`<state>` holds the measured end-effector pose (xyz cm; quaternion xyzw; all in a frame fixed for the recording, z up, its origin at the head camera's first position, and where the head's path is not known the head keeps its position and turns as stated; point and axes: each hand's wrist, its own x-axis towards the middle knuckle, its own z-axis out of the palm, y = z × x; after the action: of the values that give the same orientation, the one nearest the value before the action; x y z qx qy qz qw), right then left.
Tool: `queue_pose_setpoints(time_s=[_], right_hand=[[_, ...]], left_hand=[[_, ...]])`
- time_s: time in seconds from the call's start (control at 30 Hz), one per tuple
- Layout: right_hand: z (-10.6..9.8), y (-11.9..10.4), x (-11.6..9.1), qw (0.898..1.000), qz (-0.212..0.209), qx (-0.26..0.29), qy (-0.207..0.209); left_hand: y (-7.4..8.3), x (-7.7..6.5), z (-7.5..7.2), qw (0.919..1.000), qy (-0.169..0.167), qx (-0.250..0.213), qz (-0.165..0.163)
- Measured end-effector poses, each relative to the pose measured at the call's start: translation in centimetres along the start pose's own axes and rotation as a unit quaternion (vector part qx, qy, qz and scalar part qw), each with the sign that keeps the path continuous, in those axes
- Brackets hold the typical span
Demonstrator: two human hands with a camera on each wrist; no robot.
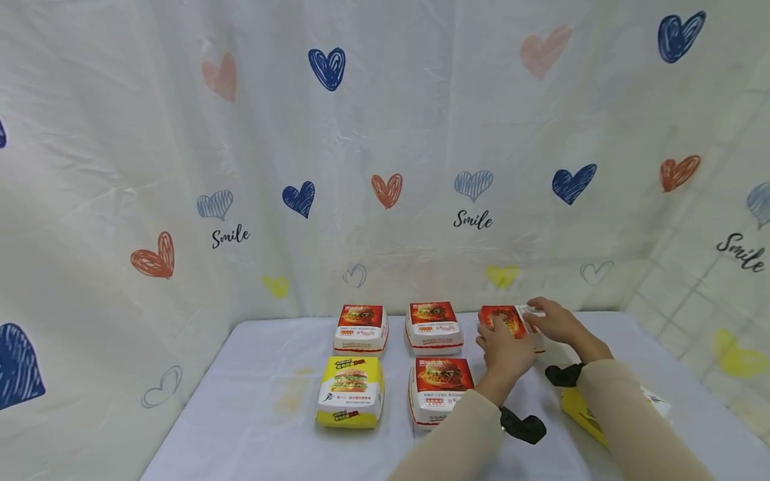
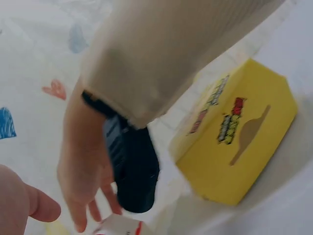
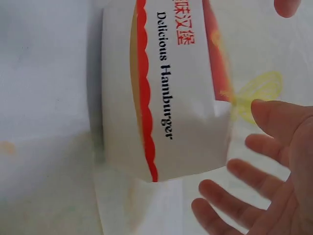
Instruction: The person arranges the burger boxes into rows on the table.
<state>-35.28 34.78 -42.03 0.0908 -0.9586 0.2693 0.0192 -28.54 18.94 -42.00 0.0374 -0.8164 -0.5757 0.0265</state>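
A red-and-white hamburger box (image 1: 504,317) sits at the back right of the table, with both hands around it. My left hand (image 1: 508,347) is at its near side and partly covers it, its fingers loose. On the box's right, my right hand (image 1: 559,324) has its fingers spread. In the right wrist view the box's white side (image 3: 186,112) reads "Delicious Hamburger", and the right fingers (image 3: 264,176) stand apart beside it. The left wrist view shows my left hand (image 2: 19,200) at the lower left edge and my right hand (image 2: 83,161) over a corner of the box.
Two red-and-white boxes (image 1: 361,329) (image 1: 433,327) stand left in the back row. In front are a yellow box (image 1: 350,393) and another red-and-white box (image 1: 442,384). A yellow box (image 1: 580,414) lies tilted under the right forearm. A heart-printed curtain (image 1: 385,133) hangs behind.
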Motion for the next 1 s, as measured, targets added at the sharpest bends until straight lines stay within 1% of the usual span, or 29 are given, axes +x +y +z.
queue_pose_setpoints(time_s=[0.13, 0.27, 0.43, 0.63, 0.8, 0.9, 1.0], right_hand=[[0.6, 0.9, 0.7, 1.000, 0.007, 0.013, -0.021], [0.9, 1.4, 1.0, 0.999, 0.019, 0.021, -0.034], [1.0, 1.7, 1.0, 0.999, 0.015, 0.024, -0.039], [0.9, 1.7, 1.1, 0.999, 0.012, 0.013, -0.036], [0.9, 1.4, 0.9, 0.999, 0.025, 0.009, -0.038], [0.9, 1.2, 0.8, 0.999, 0.028, 0.008, -0.036], [0.9, 0.9, 0.5, 0.999, 0.021, 0.011, -0.029]], left_hand=[[-0.7, -0.6, 1.0, 0.9984, -0.004, -0.051, -0.025], [-1.3, -0.7, 1.6, 0.9956, -0.001, -0.077, -0.053], [-1.6, -0.4, 1.8, 0.9951, -0.007, -0.069, -0.071], [-1.9, 0.0, 1.9, 0.9960, -0.022, -0.048, -0.072], [-2.2, 0.2, 1.9, 0.9955, -0.032, -0.041, -0.079], [-2.3, 0.1, 1.8, 0.9960, -0.026, -0.042, -0.074], [-2.5, 0.1, 2.0, 0.9971, -0.020, -0.041, -0.061]])
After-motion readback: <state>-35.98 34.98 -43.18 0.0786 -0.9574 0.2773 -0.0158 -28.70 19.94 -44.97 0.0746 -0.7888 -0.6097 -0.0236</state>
